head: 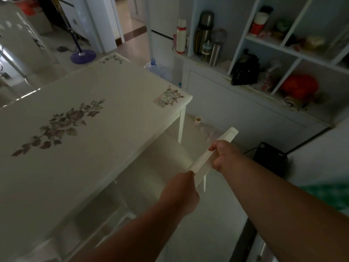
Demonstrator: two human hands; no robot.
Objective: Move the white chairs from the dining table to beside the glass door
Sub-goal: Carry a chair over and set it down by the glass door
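A white chair (203, 162) stands at the near right side of the dining table (105, 95), its seat tucked under the tabletop. Both hands grip the top rail of its backrest. My left hand (182, 191) holds the near end of the rail. My right hand (224, 155) holds it further along, close to the far end. A second white chair (105, 220) shows below the table edge at lower left. The white tabletop carries a printed flower pattern. No glass door is clearly identifiable.
A white shelf unit (264, 69) with flasks, a black bag and red items lines the right wall. A black box (270, 157) sits on the floor beside the chair. A water jug (154, 69) and a purple fan base (83, 55) stand beyond the table.
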